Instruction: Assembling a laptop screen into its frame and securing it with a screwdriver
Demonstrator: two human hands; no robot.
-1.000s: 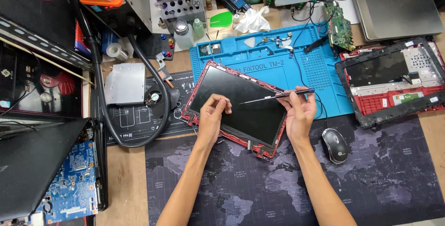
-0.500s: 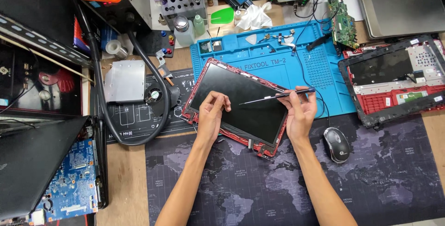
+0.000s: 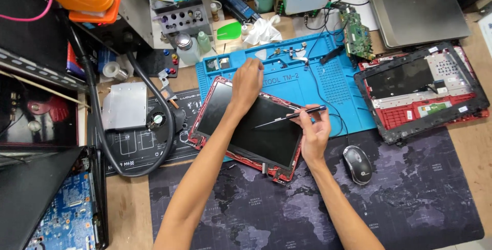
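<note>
The biggest thing under the hands is the dark desk mat with a world map [image 3: 410, 209], and on it, partly over the blue silicone work mat [image 3: 338, 83], lies the laptop screen panel in its red frame [image 3: 256, 127], tilted, with the black glass facing up. Half a second ago the left hand rested flat near the middle of the glass; now the left hand [image 3: 247, 78] has moved up to the far edge of the panel, with the fingers bent over the rim, so it seems to press or hold that edge, though I cannot tell if it really grips it. The right hand [image 3: 315, 132] stays at the near right side and pinches a thin black pry tool [image 3: 289, 117], whose tip lies across the glass. This shift suggests, in my judgement, that the work goes now to the top side of the frame. To the right, the opened laptop base with red inside [image 3: 420, 94] holds a keyboard plate and small parts. The black mouse [image 3: 357, 164] lies just beside the right wrist. The shallow compartments of the blue mat hold some small metal pieces [image 3: 289, 53].
</note>
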